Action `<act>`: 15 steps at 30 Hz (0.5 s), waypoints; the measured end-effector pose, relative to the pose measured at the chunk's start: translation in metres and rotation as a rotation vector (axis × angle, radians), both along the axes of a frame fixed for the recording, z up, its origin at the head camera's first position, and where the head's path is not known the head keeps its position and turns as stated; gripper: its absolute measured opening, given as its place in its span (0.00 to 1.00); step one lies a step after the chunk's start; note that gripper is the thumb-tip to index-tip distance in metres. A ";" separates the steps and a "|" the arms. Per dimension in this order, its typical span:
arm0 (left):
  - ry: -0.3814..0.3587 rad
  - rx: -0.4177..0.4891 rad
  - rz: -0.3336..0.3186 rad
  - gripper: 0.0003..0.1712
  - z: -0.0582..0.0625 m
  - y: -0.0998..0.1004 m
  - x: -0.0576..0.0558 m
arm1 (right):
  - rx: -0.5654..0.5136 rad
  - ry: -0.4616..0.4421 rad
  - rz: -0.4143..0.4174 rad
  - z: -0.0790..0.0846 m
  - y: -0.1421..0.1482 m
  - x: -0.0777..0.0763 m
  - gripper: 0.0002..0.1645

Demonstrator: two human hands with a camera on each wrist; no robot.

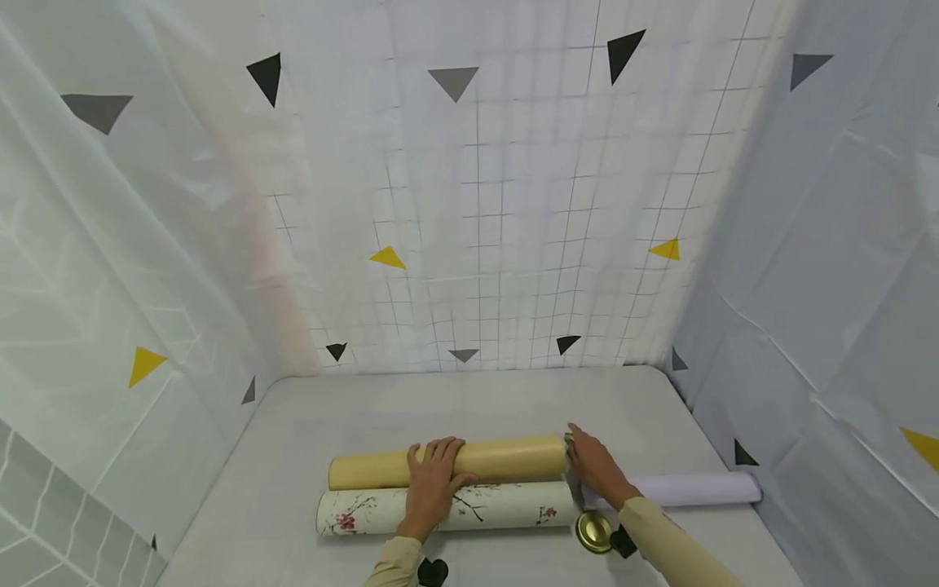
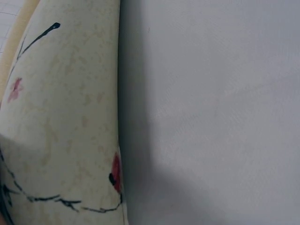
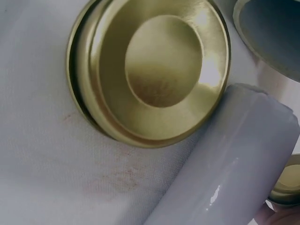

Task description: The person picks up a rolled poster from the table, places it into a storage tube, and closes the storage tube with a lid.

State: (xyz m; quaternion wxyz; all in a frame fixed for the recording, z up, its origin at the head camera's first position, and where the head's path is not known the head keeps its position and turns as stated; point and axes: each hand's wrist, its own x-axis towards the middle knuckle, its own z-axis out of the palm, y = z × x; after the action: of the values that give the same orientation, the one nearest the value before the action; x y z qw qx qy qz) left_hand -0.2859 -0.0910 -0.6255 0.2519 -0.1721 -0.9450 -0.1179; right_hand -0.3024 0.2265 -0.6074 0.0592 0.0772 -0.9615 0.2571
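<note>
A yellow cardboard tube (image 1: 513,457) lies crosswise on the table, with a cream tube printed with blossom branches (image 1: 513,505) lying along its near side. My left hand (image 1: 433,481) reaches over the blossom tube and grips the yellow tube near its middle, thumb spread to the right. At the yellow tube's right end is my right hand (image 1: 597,465), its fingers holding a gold metal lid (image 3: 288,180). A second gold lid (image 1: 593,531) lies on the table by the blossom tube's right end, whose open dark mouth (image 3: 274,37) shows in the right wrist view.
A pale lavender roll (image 1: 700,489) in glossy wrap extends right from under my right forearm, its end close to the loose lid. White sheeting with triangles and grid lines (image 1: 469,204) walls the table (image 1: 308,408) at the back and both sides.
</note>
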 end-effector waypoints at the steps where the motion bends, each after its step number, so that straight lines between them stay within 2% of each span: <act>1: -0.011 -0.002 0.002 0.38 0.001 0.000 0.000 | 0.000 -0.004 0.001 0.000 0.000 0.000 0.27; 7: -0.034 0.005 -0.001 0.39 0.003 -0.001 0.001 | -0.023 -0.007 0.009 0.000 -0.001 0.000 0.26; 11: -0.023 0.007 -0.003 0.38 0.002 0.000 0.000 | -0.078 0.020 0.012 0.000 0.001 -0.003 0.22; 15: -0.024 -0.002 0.008 0.38 0.002 0.000 0.000 | -0.161 0.000 0.017 -0.003 0.003 -0.006 0.19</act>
State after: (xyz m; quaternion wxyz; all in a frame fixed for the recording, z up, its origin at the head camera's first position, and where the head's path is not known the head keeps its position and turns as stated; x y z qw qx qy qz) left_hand -0.2858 -0.0908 -0.6236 0.2410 -0.1674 -0.9487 -0.1179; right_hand -0.3085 0.2291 -0.6100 0.0630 0.0802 -0.9370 0.3340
